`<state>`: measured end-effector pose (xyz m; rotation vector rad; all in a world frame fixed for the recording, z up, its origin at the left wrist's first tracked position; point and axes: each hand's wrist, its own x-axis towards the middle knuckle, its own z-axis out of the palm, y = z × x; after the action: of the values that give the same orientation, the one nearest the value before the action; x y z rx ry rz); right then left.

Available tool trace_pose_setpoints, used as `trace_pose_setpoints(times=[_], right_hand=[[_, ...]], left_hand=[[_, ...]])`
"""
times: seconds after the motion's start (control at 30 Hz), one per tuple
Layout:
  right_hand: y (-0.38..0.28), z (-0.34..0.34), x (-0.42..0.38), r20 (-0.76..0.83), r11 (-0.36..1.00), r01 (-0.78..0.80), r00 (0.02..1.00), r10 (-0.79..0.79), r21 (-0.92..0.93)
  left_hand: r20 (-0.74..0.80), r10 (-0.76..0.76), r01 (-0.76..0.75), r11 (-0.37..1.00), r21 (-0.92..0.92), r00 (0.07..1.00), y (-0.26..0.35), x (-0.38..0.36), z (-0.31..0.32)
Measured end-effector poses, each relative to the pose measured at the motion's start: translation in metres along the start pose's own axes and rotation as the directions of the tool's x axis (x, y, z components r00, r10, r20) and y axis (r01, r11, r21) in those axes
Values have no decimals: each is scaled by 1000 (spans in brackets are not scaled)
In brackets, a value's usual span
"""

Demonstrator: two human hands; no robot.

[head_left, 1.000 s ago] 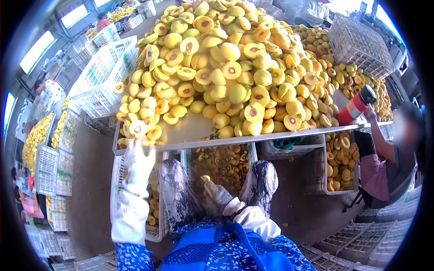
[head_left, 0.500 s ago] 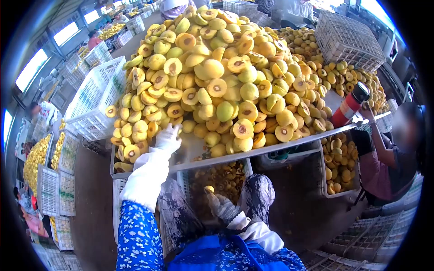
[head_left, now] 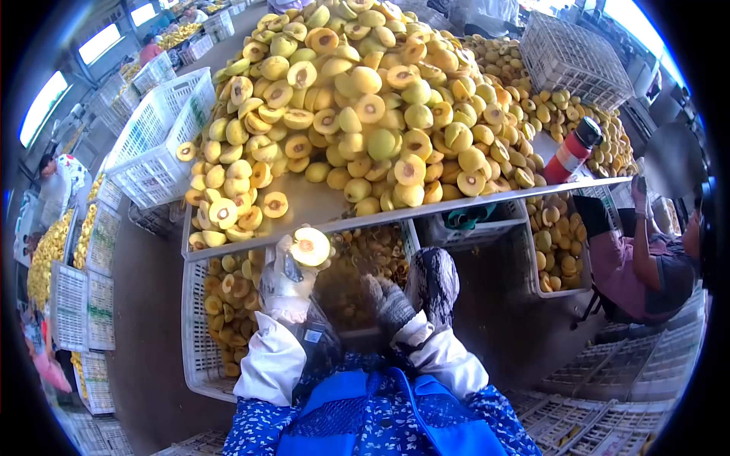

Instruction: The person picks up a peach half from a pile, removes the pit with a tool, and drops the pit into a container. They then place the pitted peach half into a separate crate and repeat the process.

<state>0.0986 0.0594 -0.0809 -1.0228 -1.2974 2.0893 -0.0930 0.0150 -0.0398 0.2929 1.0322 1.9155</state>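
Observation:
My left hand (head_left: pixel 283 280), in a pale glove, holds a peach half (head_left: pixel 311 247) just in front of the table edge. Its cut face is turned up, with a brownish centre. My right hand (head_left: pixel 391 305), in a grey-and-white knit glove, is over my lap with its fingers curled; whatever it may hold does not show. A large heap of halved yellow peaches (head_left: pixel 350 121) covers the metal table (head_left: pixel 300 199) ahead. Below the table edge, between my knees, a container (head_left: pixel 411 242) holds dark peach scraps (head_left: pixel 365 254).
A crate of peach halves (head_left: pixel 194 334) stands below at left, and an empty white crate (head_left: pixel 156 156) beside the table. A red bottle (head_left: pixel 569 156) rests on the table at right, near a seated co-worker (head_left: pixel 646 266). Another peach-filled crate (head_left: pixel 559 243) sits under the right side.
My left hand has come back from the heap to my lap, now with a peach half. My right hand has risen slightly, and the small yellow piece at its fingertips no longer shows.

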Motion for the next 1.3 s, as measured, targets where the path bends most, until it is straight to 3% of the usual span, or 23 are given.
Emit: trace_pose_setpoints(times=[0.03,0.07,0.1,0.17,0.2,0.23,0.27,0.3,0.37,0.43,0.5,0.6,0.67,0.77,0.83,0.93,0.97,1.03,1.07,1.1,1.17,1.23,1.3], right_hand=[[9,-3,7,-10,949,214,975,-223,-230],[17,-6,13,32,802,397,903,-429,-447],[6,-2,7,54,792,417,896,-442,-446],[-20,8,-6,92,772,458,879,-469,-441],[-21,9,-6,110,737,473,868,-485,-483],[-20,10,-7,130,700,487,857,-499,-523],[-20,10,-7,154,660,501,845,-512,-560],[-19,10,-10,185,605,479,856,-484,-636],[-18,11,-15,244,472,437,876,-416,-765],[-13,9,-18,314,353,439,879,-358,-826],[-10,9,-19,327,318,461,859,-395,-828],[-2,13,-25,315,330,506,815,-487,-797],[2,15,-25,298,345,546,771,-563,-763],[7,19,-27,292,177,549,658,-694,-817],[3,16,-27,316,207,586,663,-678,-783],[28,7,-7,359,301,667,663,-657,-681],[26,8,-4,372,341,693,661,-651,-635],[18,10,-6,177,833,400,917,-358,-383],[11,11,-6,133,964,178,979,-153,-199],[12,10,-1,174,947,275,954,-246,-167],[-6,8,-7,199,1000,-14,980,15,-5],[-11,3,-6,265,940,-318,924,277,126],[33,-5,19,269,977,201,947,-173,-78]], left_hand=[[-12,45,-43,996,80,999,-3,-9,9],[219,314,-380,673,634,924,3,-25,18],[422,543,-501,-2,865,726,9,-41,27],[355,472,-439,76,895,807,8,-48,46],[272,376,-433,460,775,886,-6,-43,36],[180,269,-323,827,460,946,-19,-38,26],[87,158,-167,978,121,984,-25,-35,26],[106,306,-319,818,479,946,-27,-43,26],[275,588,-540,338,771,761,-42,-48,36],[7,415,-381,828,412,910,-54,-42,29],[-60,112,-116,991,-71,992,-58,-31,26],[-26,37,-36,999,31,999,-44,-45,47],[-21,10,-10,999,-44,1000,-50,-37,39],[-140,24,-36,995,-89,990,-58,-35,42],[-196,14,-37,993,-112,981,-65,-32,36],[-131,-133,124,990,-71,982,-61,-34,31],[-142,-65,63,998,-18,988,-63,-33,31],[-149,70,-57,994,90,986,-71,-29,35],[-94,206,-175,949,264,974,-75,-33,38],[-13,328,-293,859,419,945,-77,-38,43],[-32,309,-271,873,405,950,-73,-42,49],[-197,-3,10,999,36,980,-64,-40,49],[-149,72,-53,991,126,986,-68,-38,44]])
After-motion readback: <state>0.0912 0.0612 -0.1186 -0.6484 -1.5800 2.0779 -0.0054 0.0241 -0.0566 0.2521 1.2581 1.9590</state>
